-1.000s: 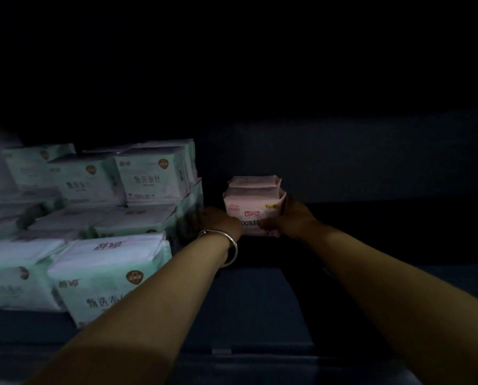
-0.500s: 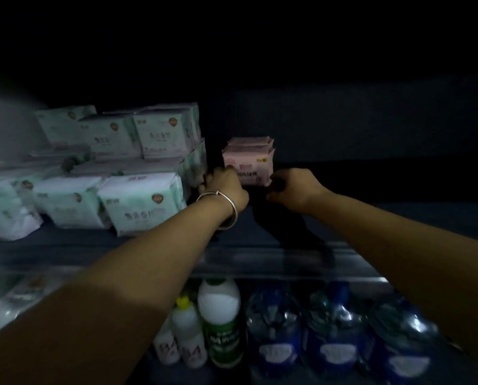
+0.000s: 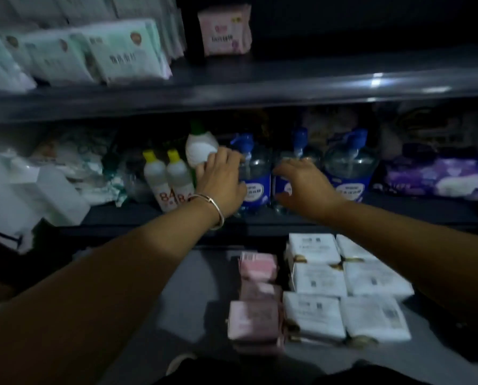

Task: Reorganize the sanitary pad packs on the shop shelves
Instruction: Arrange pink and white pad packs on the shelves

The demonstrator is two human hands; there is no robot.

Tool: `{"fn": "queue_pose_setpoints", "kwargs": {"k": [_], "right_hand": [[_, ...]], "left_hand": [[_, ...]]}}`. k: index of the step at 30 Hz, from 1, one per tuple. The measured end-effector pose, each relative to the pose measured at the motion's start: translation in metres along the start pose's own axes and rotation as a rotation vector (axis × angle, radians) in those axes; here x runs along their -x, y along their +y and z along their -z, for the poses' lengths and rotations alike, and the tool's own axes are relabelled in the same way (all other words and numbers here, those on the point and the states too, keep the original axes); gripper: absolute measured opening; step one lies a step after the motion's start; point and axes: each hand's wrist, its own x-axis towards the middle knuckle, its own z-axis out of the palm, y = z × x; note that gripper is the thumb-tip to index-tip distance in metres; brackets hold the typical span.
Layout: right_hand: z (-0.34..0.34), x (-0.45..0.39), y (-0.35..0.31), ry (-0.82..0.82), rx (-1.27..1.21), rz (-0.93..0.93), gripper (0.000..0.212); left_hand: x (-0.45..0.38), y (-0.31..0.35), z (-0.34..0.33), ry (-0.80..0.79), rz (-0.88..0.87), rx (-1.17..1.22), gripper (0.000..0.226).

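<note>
Your left hand (image 3: 221,176) and right hand (image 3: 304,187) are both released and hold nothing, at the centre of the frame before the blue-capped bottles (image 3: 256,173). The pink sanitary pad pack (image 3: 225,30) stands at the top centre on the upper shelf (image 3: 288,84), just right of the green packs (image 3: 126,51). More pink packs (image 3: 256,298) lie at the lower centre, beside white packs (image 3: 343,284).

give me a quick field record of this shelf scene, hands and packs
left hand: empty, fingers spread, in front of the middle shelf bottles
right hand: empty, open, beside the left
pink pack: upright on the top shelf, nothing touching it
green packs: stacked left of it
blue-label bottles: middle shelf, behind the hands
pink packs below: in a row beside white packs
</note>
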Motion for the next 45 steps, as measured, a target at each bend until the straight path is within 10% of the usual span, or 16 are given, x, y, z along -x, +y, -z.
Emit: {"fn": "queue_pose_setpoints", "kwargs": {"k": [13, 26, 36, 45], "right_hand": [[-0.19, 0.079, -0.029, -0.964, 0.147, 0.139, 0.098], [-0.163, 0.032, -0.022, -0.689, 0.001, -0.222, 0.077], [-0.187, 0.017, 0.007, -0.595, -0.07, -0.391, 0.082], [-0.193, 0.016, 0.017, -0.608, -0.191, -0.402, 0.073]], "left_hand": [[0.085, -0.051, -0.147, -0.571, 0.012, 0.032, 0.05], [0.084, -0.074, -0.15, -0.476, 0.148, 0.089, 0.044], [0.144, -0.042, -0.206, -1.038, -0.155, -0.073, 0.079], [0.164, -0.032, -0.234, -0.982, -0.248, -0.163, 0.084]]}}
